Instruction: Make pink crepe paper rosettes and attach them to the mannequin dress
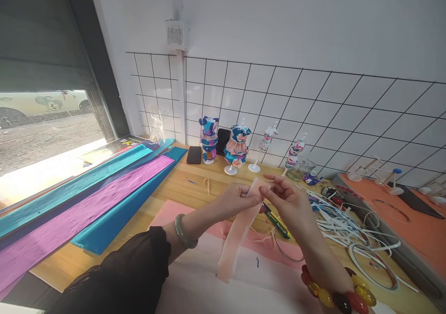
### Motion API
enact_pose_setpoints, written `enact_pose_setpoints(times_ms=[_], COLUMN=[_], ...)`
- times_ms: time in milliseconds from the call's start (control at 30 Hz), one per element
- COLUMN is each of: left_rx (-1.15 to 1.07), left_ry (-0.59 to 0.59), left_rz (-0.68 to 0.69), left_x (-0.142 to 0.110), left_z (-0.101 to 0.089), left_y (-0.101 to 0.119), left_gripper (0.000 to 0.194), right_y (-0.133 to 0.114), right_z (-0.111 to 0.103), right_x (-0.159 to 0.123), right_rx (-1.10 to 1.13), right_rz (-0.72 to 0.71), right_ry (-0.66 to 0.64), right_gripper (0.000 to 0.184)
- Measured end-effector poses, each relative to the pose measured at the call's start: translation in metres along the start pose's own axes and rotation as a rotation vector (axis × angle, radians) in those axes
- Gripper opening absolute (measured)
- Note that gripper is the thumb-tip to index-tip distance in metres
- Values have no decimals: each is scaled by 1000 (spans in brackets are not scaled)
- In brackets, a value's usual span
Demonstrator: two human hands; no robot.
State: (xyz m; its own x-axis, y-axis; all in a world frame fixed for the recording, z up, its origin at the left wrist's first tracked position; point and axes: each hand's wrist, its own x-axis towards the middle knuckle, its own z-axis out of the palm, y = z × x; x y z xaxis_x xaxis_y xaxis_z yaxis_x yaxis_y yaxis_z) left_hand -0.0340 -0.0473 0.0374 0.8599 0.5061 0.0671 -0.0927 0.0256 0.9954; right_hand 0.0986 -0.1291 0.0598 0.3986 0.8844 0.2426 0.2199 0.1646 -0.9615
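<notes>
A long pale-pink strip (240,239), thin like crepe paper, hangs down between my hands. My left hand (244,199) pinches it near the upper end, thumb on the front. Just beside it, my right hand (280,194) grips the top edge between thumb and index finger, with the other fingers loosely curled. Beneath the strip lies a pink sheet (177,210) with a whiter sheet (195,277) over it. Close behind my right hand rests a yellow-green box cutter (278,223). A thin hoop (284,249) lies partly hidden by my right forearm.
Rolls of teal (132,202) and purple crepe paper (114,207) stretch along the left. Several small dress forms, one in a layered paper dress (237,149), stand at the back by a phone (194,155). Tangled white strips (337,225) and an orange-topped box (400,212) are at right.
</notes>
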Motion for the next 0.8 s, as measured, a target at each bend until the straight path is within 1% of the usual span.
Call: enact_pose_setpoints(times_ms=[267,467,533,633,800], left_rx=[21,68,89,115,48], left_ry=[-23,-34,-53,-87,-160], left_rz=[5,-46,-69,-68,-106], left_x=[0,-2,-3,-3,-4], left_z=[0,2,2,3,3], left_y=[-2,-1,-1,-2,-7], left_gripper=[33,40,41,39,38], right_y=[-2,-3,-3,-2,0], right_z=[-1,-4,-6,-10,-16], right_x=[1,1,2,4,7], right_rx=[10,-1,10,2,-22], right_rz=[-43,-93,-101,-120,-146], right_ry=[69,144,166,187,231], right_gripper=[41,39,39,40,39])
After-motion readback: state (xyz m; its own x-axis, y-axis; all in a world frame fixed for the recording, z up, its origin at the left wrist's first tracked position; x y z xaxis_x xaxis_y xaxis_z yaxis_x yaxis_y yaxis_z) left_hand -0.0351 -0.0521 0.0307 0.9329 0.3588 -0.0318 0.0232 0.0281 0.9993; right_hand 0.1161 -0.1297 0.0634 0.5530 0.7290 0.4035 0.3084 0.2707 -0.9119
